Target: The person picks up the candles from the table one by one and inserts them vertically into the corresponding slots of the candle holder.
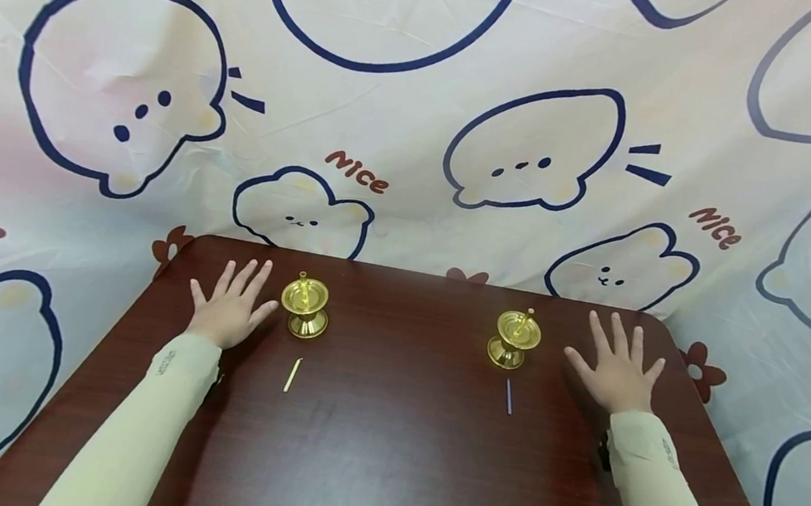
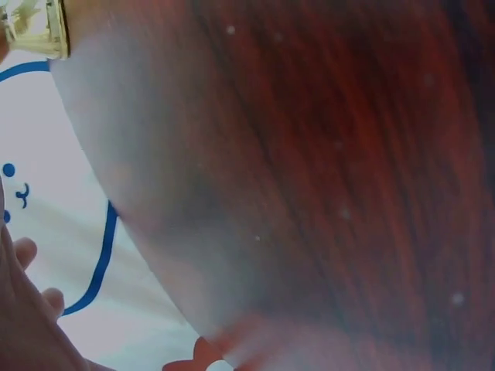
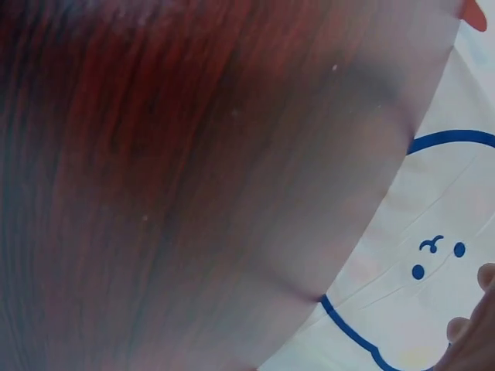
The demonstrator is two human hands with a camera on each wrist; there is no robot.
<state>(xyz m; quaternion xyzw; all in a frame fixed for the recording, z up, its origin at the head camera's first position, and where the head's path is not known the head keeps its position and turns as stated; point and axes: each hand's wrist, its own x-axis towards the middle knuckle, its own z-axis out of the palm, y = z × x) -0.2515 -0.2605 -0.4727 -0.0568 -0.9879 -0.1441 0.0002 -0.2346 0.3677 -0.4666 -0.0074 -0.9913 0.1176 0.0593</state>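
Observation:
With fingers spread, my left hand [image 1: 226, 312] is at the far left of the dark table, beside a small brass stand [image 1: 306, 300] with a shallow dish and a round foot. A thin yellow candle [image 1: 293, 375] lies in front of that stand. On the other side, my right hand [image 1: 619, 373] is also spread, just right of a matching brass stand [image 1: 516, 332]. A thin purple candle [image 1: 509, 397] lies before it. Neither hand holds anything. The left wrist view catches part of a brass stand [image 2: 37, 29] at its top corner.
The reddish-brown wooden table [image 1: 390, 452] has rounded far corners. Behind and beside it hangs a pale cloth [image 1: 420, 121] printed with blue-outlined bears and brown flowers.

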